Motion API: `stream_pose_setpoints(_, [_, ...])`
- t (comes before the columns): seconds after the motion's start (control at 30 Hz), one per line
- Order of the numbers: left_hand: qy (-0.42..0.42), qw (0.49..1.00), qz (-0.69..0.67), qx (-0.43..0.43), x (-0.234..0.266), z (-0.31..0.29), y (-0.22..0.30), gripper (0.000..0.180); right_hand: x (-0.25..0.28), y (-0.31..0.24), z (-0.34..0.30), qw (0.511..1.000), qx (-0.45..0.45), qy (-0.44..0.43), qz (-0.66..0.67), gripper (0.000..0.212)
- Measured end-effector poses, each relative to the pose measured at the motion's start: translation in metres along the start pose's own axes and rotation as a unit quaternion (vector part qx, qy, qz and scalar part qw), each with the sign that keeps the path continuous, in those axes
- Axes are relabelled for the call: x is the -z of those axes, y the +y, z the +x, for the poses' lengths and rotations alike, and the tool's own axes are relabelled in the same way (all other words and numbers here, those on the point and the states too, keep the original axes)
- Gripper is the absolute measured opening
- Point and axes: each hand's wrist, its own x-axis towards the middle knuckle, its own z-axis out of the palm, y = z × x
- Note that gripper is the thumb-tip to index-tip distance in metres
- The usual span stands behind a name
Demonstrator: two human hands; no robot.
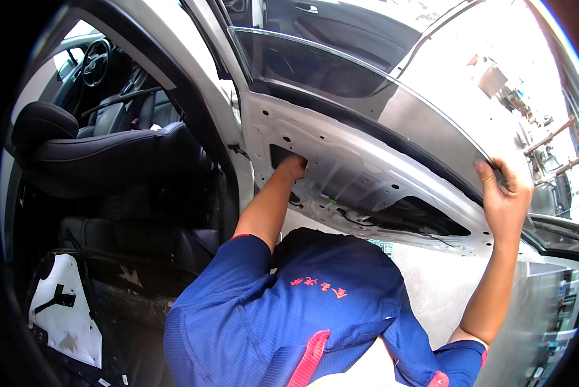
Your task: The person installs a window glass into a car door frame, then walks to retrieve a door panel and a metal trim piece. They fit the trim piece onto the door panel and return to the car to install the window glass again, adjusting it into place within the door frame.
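Observation:
A white car door stands open in front of me with its bare metal inner side showing. My left hand reaches through a square opening near the door's hinge side. Its fingers are hidden inside the door, so what they touch cannot be seen. Up from the door's top edge rises a curved pane of window glass. At the far right end of that pane, my right hand is closed on the glass edge, thumb on the near side.
At left, the car's interior shows a black seat and a steering wheel. A white panel piece lies at lower left. Thin cables hang along the door's lower part. Another dark door panel is visible beyond the glass.

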Motion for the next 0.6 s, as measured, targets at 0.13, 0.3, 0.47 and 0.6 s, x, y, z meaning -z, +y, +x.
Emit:
stream_pose_setpoints(0.13, [0.005, 1.0, 0.001, 0.001, 0.004, 0.001, 0.0, 0.032, -0.007, 0.005, -0.002, 0.999, -0.022, -0.013, 0.025, 0.03])
stream_pose_setpoints(0.3, [0.01, 1.0, 0.003, 0.005, 0.006, 0.0, -0.002, 0.033, -0.012, 0.004, -0.003, 1.0, -0.013, -0.009, 0.004, 0.032])
stream_pose_setpoints(0.47, [0.014, 1.0, 0.001, 0.008, 0.006, 0.002, -0.002, 0.033, -0.02, 0.003, -0.005, 0.999, -0.031, -0.023, -0.025, 0.031])
stream_pose_setpoints(0.6, [0.018, 1.0, -0.003, 0.012, 0.007, 0.002, -0.002, 0.033, -0.025, 0.0, -0.004, 0.998, -0.034, -0.032, -0.046, 0.031])
